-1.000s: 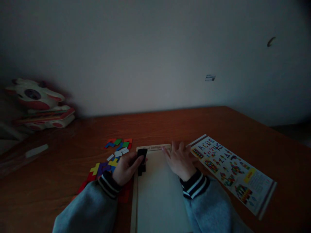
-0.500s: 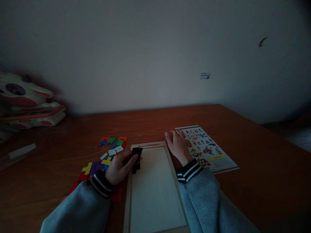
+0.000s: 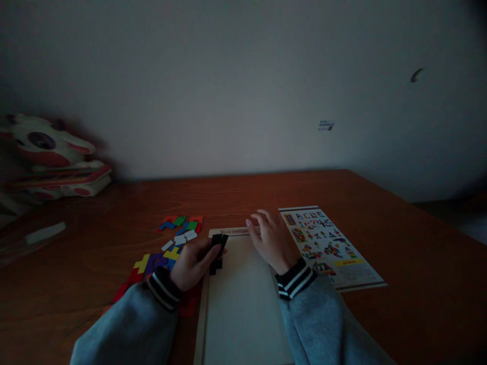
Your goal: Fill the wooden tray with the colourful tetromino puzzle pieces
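Over the left edge of a shallow wooden puzzle tray [image 3: 243, 309], my left hand [image 3: 195, 263] is closed on black puzzle pieces [image 3: 217, 248]; thumb and fingers pinch them, and how many there are I cannot tell. My right hand [image 3: 272, 242] hovers over the tray's upper right side, fingers apart, holding nothing. Left of the tray lie loose coloured puzzle pieces: a yellow piece [image 3: 142, 264], a purple piece [image 3: 154, 261], white pieces [image 3: 185, 237] and a green piece [image 3: 180, 221]. My left hand and sleeve hide some of them.
A printed pattern sheet [image 3: 335, 248] lies right of the tray on the brown table [image 3: 236, 195]. At the far left stands a white and red animal-shaped toy [image 3: 61, 157], with a pale strip [image 3: 45, 232] nearer. A wall [image 3: 228, 91] rises behind the table.
My right hand has moved left, from beside the pattern sheet to above the tray. My left hand keeps hold of the black pieces. The whole view has shifted slightly.
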The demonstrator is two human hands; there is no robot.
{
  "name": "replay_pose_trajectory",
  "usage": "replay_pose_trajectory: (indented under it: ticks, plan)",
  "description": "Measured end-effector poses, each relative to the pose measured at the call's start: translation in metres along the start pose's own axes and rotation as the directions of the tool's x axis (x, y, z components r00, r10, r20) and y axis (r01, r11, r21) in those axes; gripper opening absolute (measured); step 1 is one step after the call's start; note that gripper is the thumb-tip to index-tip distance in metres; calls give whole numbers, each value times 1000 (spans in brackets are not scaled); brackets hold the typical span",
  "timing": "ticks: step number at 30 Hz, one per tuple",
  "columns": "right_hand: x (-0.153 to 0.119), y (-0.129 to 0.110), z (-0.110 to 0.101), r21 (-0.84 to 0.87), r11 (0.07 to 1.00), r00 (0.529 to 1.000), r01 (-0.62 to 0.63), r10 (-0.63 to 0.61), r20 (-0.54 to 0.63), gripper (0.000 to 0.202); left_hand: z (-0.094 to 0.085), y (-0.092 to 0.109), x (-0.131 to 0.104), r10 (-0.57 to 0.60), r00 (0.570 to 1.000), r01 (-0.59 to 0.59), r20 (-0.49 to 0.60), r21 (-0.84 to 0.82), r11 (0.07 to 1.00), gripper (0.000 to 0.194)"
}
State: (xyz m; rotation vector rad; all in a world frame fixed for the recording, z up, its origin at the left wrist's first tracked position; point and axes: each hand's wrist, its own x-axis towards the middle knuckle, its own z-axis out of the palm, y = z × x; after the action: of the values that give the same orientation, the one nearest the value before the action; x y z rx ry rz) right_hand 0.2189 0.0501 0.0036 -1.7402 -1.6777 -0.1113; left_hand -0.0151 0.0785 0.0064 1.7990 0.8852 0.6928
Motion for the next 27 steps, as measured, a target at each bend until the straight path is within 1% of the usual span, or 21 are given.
replay_pose_trajectory:
  ticks: [3,6,8,10,14,16,18,20,22,24,27]
  plan:
    - [-3,-18,-7,240,953,981,186,-194,7,24,0,3,0,20,1000,-20,-14,13,1000,42]
    - [-11,-33,-9,349,898,954,267,-298,37,20,1,7,-1,57,997,-55,-49,44,998,39]
    - [-16,-39,-6,400,880,950,256,-305,64,22,1,9,-1,74,995,-71,-62,53,996,37]
    - [-19,-40,-2,451,868,958,207,-273,86,25,2,8,-1,83,994,-81,-67,38,996,36]
    - [-20,-39,4,548,830,968,107,-213,133,21,3,5,-1,84,996,-83,-28,21,996,34]
    - [-20,-38,5,552,830,964,77,-202,170,20,3,4,0,77,997,-76,-27,37,996,34]
    - [-20,-36,4,521,850,954,83,-218,205,22,2,5,1,75,994,-72,-76,51,996,35]
    - [-20,-33,2,492,862,934,121,-266,237,28,0,7,2,68,987,-63,-144,37,997,37]
    - [-19,-29,-1,465,872,910,156,-310,276,38,-2,8,4,43,979,-43,-199,3,999,39]
    - [-18,-24,-4,426,888,884,175,-332,329,52,-4,9,5,14,969,-22,-245,-30,999,41]
    - [-16,-19,-7,376,909,857,180,-332,393,74,-4,8,7,-24,964,7,-264,-64,998,43]
